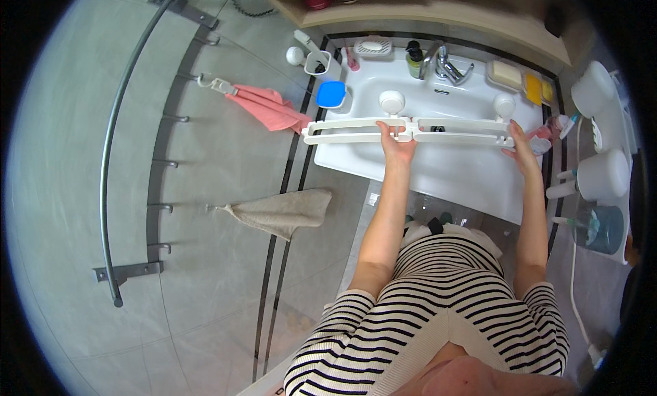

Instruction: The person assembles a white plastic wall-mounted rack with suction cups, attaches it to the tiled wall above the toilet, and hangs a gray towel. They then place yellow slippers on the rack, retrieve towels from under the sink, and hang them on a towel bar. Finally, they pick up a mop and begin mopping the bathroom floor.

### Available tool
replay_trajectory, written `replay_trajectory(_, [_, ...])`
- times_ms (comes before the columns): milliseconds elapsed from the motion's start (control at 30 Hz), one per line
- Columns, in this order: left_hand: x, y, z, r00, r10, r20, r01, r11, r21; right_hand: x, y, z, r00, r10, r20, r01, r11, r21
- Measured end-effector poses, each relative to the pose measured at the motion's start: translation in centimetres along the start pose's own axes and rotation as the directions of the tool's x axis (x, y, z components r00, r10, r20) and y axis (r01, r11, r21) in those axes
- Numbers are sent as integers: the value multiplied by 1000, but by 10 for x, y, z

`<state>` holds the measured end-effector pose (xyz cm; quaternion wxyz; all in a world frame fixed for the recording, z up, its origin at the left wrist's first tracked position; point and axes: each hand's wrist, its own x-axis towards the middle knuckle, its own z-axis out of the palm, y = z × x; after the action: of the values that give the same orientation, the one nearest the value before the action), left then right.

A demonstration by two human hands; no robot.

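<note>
My left hand (398, 148) grips a long white plastic rack (349, 138) near its middle, where two slotted sections meet. At the rack's right end, my right hand (523, 152) has its fingers and thumb around the frame. Two round white knobs, apparently suction cups, stand along the far side: one knob (392, 102) near the middle, another knob (504, 105) near the right end. The rack is held level across the white washbasin (462, 175), above its bowl. A dark drain shows through the right section's slot.
Behind the rack are a chrome faucet (449, 70), a pump bottle (414, 62) and a soap dish (373, 47). A blue-lidded tub (332, 94) sits at the basin's left. Pink cloth (272, 108) and beige cloth (287, 214) hang left; white cups (604, 174) line the right wall.
</note>
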<state>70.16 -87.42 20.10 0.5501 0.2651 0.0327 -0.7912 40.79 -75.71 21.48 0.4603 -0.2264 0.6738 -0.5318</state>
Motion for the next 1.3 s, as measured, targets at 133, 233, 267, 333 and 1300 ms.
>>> replay_trajectory(133, [-3, -2, 11, 996, 31, -86, -35, 999, -42, 39, 47, -34, 964, 240, 114, -263, 923, 280])
replay_trajectory(233, [1, -3, 7, 998, 30, 47, -27, 997, -69, 57, 104, -45, 952, 303, -31, -303, 953, 13])
replay_trajectory(267, [-1, -2, 9, 997, 29, 70, -24, 997, -75, 50, 111, -45, 955, 297, 1, -297, 954, 24])
replay_trajectory(333, [-3, -1, 9, 995, 59, 86, -54, 997, -61, 34, 113, -38, 977, 176, 119, -118, 914, -388])
replay_trajectory(1300, [-29, 4, 1, 976, 206, 70, -217, 924, 315, -43, -89, 211, 438, -579, 688, 878, 440, -189])
